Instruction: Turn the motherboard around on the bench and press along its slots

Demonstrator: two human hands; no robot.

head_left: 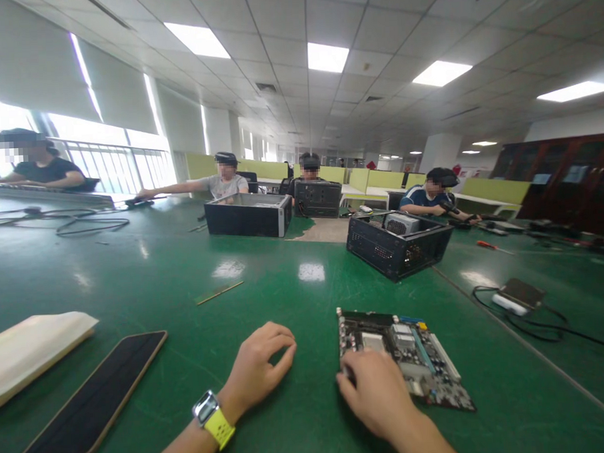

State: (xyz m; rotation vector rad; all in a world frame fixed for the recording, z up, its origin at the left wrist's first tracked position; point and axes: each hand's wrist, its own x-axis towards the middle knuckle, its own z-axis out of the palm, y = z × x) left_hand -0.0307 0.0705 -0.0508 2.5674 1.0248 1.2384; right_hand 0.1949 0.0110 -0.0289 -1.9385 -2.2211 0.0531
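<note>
A motherboard lies flat on the green table in front of me, with a square processor socket and memory slots on it. My right hand covers its near left corner, fingers bent and thumb at the board's left edge. The fingertips are partly hidden, but they appear closed on the board there. To the left, my left hand rests on the table beside the board without touching it. Its fingers curl loosely, a gap shows between thumb and forefinger, and nothing is seen in it. A watch with a yellow band is on that wrist.
Left of me lie a dark tablet-like panel and a pale packet. A thin brass-coloured stick lies ahead. Open computer cases stand farther back. A black adapter with cables and a screwdriver are rightward. Several people sit across.
</note>
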